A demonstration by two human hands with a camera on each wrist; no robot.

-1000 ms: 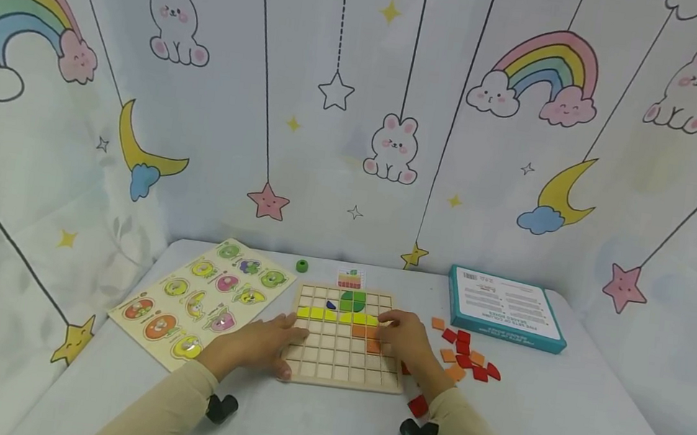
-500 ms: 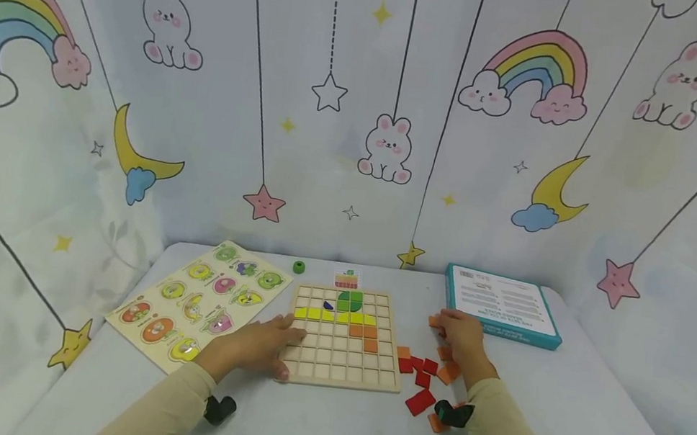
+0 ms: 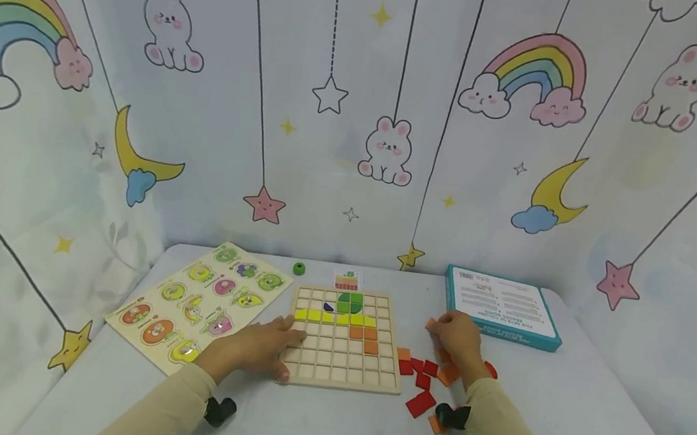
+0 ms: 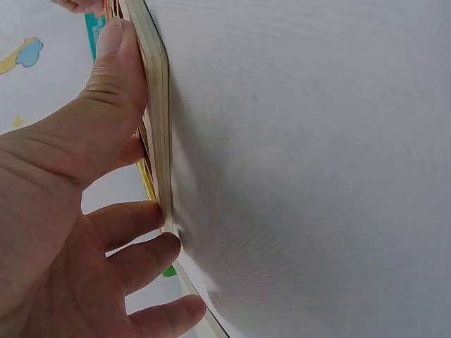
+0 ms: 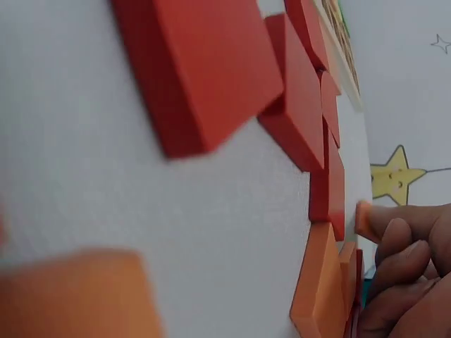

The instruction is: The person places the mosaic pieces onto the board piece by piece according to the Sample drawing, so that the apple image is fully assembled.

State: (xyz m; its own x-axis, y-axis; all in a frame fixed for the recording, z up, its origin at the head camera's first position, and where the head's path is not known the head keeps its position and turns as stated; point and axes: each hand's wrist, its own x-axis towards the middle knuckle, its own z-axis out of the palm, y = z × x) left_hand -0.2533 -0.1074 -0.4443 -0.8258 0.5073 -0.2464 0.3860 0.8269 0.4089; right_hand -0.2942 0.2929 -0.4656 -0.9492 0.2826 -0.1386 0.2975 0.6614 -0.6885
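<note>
My left hand [image 3: 260, 348] rests spread on the left edge of a wooden grid board [image 3: 329, 375], its thumb [image 4: 116, 77] along the edge. On the board lie a yellow row of tiles [image 3: 336, 317], several orange squares [image 3: 370, 348], green leaf pieces [image 3: 349, 302] and a small dark blue piece [image 3: 329, 306]. To the right of the board, my right hand [image 3: 463, 339] pinches a small orange square tile [image 5: 362, 220] at its fingertips; the thumb's contact is hidden. Under and beside this hand lie red tiles [image 3: 421, 403] and orange tiles [image 5: 320, 282].
Behind the board are a small picture card [image 3: 349, 280] and a green bead [image 3: 299, 268]. A fruit puzzle board [image 3: 179, 324] lies at the left. At the back right is a flat teal box [image 3: 503, 309]. A patterned curtain [image 3: 367, 67] closes off the back.
My right hand has moved from the board's right side to the loose tiles, uncovering the yellow row's right end, and now has an orange tile at its fingertips. My left hand has stayed.
</note>
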